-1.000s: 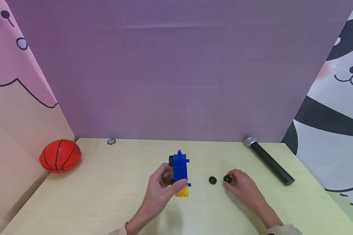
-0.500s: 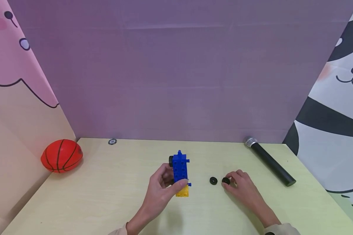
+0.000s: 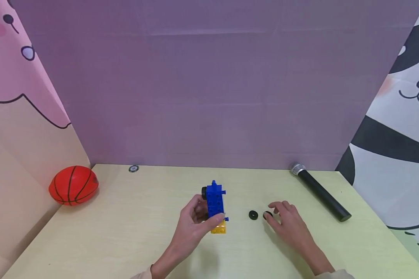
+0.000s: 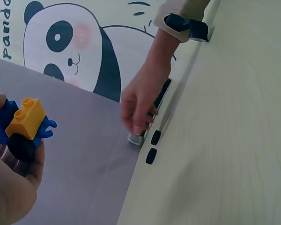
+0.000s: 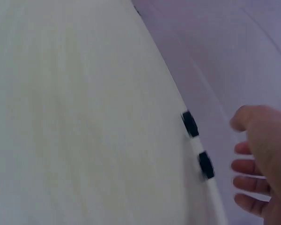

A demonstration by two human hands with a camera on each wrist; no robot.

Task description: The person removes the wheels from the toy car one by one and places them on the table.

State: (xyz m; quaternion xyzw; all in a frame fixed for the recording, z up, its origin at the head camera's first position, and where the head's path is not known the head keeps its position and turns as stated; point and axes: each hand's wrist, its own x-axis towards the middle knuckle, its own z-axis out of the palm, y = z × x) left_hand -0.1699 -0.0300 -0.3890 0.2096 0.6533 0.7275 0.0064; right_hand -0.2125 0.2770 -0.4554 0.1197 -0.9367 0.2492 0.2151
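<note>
My left hand (image 3: 192,230) grips a toy block car (image 3: 214,199) above the table, thumb across its near end. Its body is blue with a yellow block (image 4: 25,117) at that end. A black wheel (image 3: 204,193) sits on its left side; bare blue axle stubs stick out on the right. Two black toy wheels lie on the table: one wheel (image 3: 253,215) by itself, the other wheel (image 3: 266,215) partly hidden behind my right thumb. Over that one hovers my right hand (image 3: 293,224), fingers parted and holding nothing; the right wrist view shows it apart from both wheels (image 5: 190,123).
A black microphone (image 3: 321,193) with a silver head lies at the back right of the table (image 3: 125,228). To the far left is a red ball (image 3: 73,186) with black lines. A small round disc (image 3: 134,168) lies near the back edge, before a purple backdrop (image 3: 209,85).
My right hand has brought its wheel slightly left and down beside the other one, then let go, its fingers parting. The left hand keeps its grip on the toy car, nearly still.
</note>
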